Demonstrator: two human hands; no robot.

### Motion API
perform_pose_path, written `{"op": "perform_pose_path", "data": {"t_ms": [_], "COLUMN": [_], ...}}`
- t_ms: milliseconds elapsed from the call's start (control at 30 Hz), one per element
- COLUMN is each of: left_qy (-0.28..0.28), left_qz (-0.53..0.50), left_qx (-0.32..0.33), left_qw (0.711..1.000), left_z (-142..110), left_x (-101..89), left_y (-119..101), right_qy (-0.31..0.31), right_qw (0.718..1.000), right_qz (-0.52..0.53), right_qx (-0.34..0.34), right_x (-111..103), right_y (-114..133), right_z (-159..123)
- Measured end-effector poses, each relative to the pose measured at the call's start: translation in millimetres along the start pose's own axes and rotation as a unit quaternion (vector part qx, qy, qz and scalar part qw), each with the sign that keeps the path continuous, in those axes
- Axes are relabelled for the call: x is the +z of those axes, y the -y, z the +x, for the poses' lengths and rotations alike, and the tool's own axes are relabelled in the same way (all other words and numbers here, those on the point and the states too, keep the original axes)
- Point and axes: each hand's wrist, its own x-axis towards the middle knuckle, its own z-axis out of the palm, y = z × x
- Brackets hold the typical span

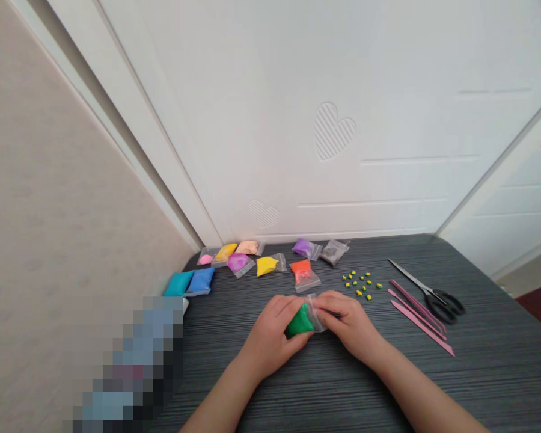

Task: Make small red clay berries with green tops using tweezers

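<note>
Both my hands are on a small clear zip bag of green modelling clay [300, 320] at the near middle of the table. My left hand [273, 332] wraps the filled part, thumb below and fingers over the top. At the bag's clear zip end, my right hand [349, 322] pinches the plastic between thumb and fingers. Whether the zip is open cannot be made out. Just beyond the hands lies a bag of orange-red clay [302, 272]. Several tiny yellow-and-green pieces [361, 283] are scattered past my right hand.
Pink modelling tools [421, 322] and black-handled scissors [433, 294] lie at the right. Along the back are yellow [267, 266], purple [302, 246] and grey [332, 252] clay bags, among others. Blue bags [201, 281] sit at the left edge, near a pixelated area. A white panel rises behind the dark table [491, 373].
</note>
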Motion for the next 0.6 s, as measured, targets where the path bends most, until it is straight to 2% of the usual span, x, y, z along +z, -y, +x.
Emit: {"op": "perform_pose_path", "data": {"t_ms": [400,600], "left_qy": [0.032,0.023], "left_qz": [-0.023,-0.017], "left_qx": [-0.034,-0.025], "left_qw": [0.999,0.999], "left_z": [-2.5,-4.8], "left_x": [0.8,3.2], "left_y": [2.2,4.8], "right_qy": [0.037,0.012], "right_qw": [0.999,0.999], "right_qz": [-0.019,-0.033], "right_qx": [-0.007,-0.002], "right_x": [-1.7,-0.4], "right_y": [-1.0,-1.5], "right_z": [-1.1,-1.4]}}
